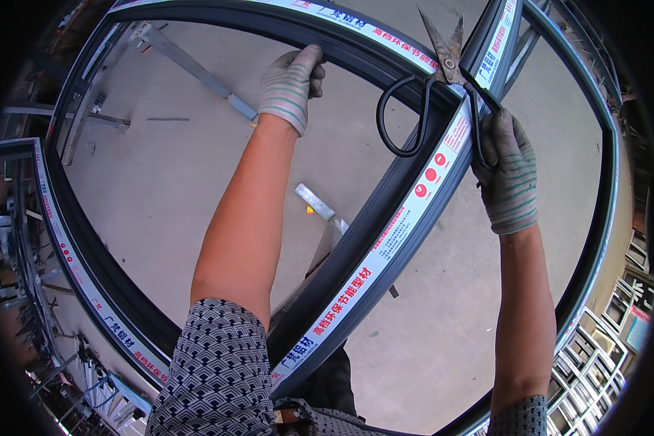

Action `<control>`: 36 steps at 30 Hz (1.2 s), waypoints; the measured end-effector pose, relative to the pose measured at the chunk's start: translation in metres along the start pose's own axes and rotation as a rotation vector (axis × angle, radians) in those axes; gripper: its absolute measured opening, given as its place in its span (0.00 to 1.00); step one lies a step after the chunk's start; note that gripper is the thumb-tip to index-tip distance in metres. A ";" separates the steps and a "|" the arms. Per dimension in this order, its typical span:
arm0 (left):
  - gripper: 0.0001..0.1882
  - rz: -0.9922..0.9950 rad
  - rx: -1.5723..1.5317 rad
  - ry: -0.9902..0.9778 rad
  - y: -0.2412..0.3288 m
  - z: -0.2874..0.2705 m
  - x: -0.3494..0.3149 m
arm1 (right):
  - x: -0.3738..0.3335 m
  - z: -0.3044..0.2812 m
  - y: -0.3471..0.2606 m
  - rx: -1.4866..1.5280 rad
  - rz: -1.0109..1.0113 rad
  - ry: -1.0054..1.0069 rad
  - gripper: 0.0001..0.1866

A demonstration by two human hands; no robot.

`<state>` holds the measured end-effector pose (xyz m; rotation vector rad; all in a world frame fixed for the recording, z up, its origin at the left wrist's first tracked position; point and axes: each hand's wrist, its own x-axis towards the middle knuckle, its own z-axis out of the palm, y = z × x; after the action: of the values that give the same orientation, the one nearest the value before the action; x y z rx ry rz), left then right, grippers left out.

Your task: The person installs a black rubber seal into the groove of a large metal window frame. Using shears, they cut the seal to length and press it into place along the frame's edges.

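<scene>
A large dark window frame (407, 243), with printed white protective film along its bars, spans the view in front of me. Against the inner edge of its far bar is my left hand (289, 83), in a grey glove with green stripes. The fingers are curled with the thumb extended; whatever they may pinch is hidden. Scissors (450, 65) with black loop handles and worn metal blades lie across the frame joint, blades apart and pointing away. My right hand (512, 171), gloved alike, has its fingers around the right handle loop; the left loop hangs free over the bar.
Below the frame is a grey floor (429, 349) with a metal bar piece (315, 200) on it. A grey support arm (189, 65) runs under the far left. Another film-covered frame section (73, 261) stands at left. Stacked white profiles (585, 370) are at lower right.
</scene>
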<state>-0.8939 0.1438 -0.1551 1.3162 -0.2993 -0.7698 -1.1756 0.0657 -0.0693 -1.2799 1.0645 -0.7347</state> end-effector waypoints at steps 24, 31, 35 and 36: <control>0.22 0.035 0.125 0.392 0.042 -0.067 0.074 | 0.002 -0.007 0.002 0.049 0.006 -0.055 0.21; 0.27 0.015 0.327 -0.337 0.041 0.015 -0.062 | -0.028 -0.009 -0.012 0.114 0.031 -0.129 0.20; 0.34 -0.127 0.291 -0.641 0.055 0.039 -0.094 | -0.050 -0.012 -0.025 0.314 0.043 -0.215 0.21; 0.34 -0.171 0.232 -0.674 0.058 0.045 -0.100 | -0.056 -0.013 -0.029 0.362 0.050 -0.237 0.20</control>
<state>-0.9739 0.1792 -0.0668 1.2737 -0.8388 -1.3501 -1.2047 0.1064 -0.0281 -0.9965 0.7297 -0.6823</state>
